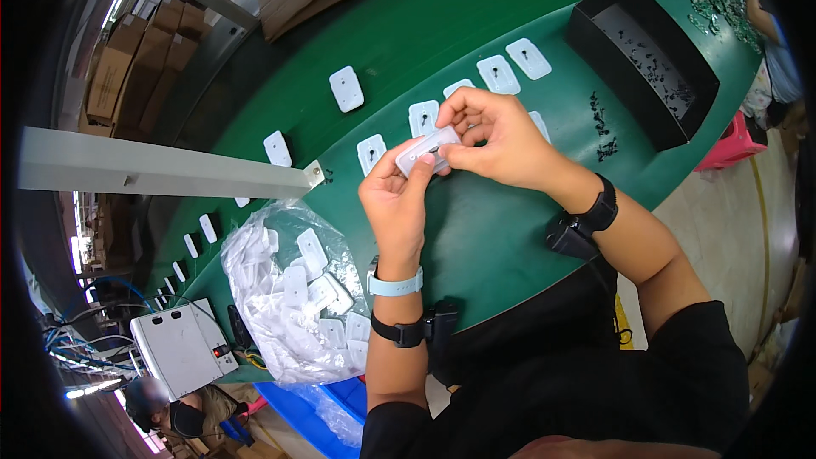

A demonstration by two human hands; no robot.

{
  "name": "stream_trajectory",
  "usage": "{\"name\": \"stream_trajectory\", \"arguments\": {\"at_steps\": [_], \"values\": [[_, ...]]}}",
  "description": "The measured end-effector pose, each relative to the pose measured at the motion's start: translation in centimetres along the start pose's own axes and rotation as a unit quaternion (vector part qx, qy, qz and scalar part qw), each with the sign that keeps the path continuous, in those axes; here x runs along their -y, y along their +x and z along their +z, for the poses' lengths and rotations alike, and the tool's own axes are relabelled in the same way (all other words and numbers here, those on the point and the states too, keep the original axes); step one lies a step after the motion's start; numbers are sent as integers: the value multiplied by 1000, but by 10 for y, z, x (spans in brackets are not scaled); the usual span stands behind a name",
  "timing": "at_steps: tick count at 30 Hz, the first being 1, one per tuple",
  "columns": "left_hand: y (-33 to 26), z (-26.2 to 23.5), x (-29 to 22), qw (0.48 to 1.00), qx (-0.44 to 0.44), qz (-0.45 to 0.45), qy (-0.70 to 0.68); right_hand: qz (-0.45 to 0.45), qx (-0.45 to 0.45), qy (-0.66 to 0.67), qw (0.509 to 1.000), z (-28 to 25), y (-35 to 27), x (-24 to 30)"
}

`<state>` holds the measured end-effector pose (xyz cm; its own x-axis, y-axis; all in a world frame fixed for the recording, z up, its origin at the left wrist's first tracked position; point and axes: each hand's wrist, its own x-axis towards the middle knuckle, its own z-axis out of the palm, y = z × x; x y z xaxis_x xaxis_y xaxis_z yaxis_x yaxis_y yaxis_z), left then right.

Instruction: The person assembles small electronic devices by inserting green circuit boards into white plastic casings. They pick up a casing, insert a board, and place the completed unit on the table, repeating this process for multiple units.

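A small white plastic housing [414, 153] is held above the green worktable. My left hand [393, 202] grips its left part, the thumb pressed on the upper face. At its right end, my right hand [508, 143] closes thumb and fingers on the housing; whether a small part is also pinched there is hidden. Just beyond my hands lie more open white housings [498, 76], several with a small black piece inside. Short rows of small black parts [601, 129] lie on the table to the right of my right hand.
A clear bag of white covers [293, 331] lies left of my left forearm. A black box [625, 102] with small black parts stands at right, near green pieces [722, 13]. A metal beam [170, 161] crosses the left side. White housings [346, 89] lie on the green belt beyond.
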<state>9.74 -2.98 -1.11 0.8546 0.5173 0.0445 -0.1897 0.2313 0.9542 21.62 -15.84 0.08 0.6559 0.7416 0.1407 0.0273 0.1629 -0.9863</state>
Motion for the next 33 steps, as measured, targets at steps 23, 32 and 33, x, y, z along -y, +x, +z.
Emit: {"name": "stream_trajectory", "arguments": {"at_steps": [23,32,33], "values": [[5,-10,-1,993,93,-76,10,18,84,36,996,-6,4,-10],[10,-22,0,998,-7,18,-62,-71,-57,-266,960,-51,90,37],[11,-21,2,997,-11,28,-73,-93,-99,-395,909,-66,109,43]]}}
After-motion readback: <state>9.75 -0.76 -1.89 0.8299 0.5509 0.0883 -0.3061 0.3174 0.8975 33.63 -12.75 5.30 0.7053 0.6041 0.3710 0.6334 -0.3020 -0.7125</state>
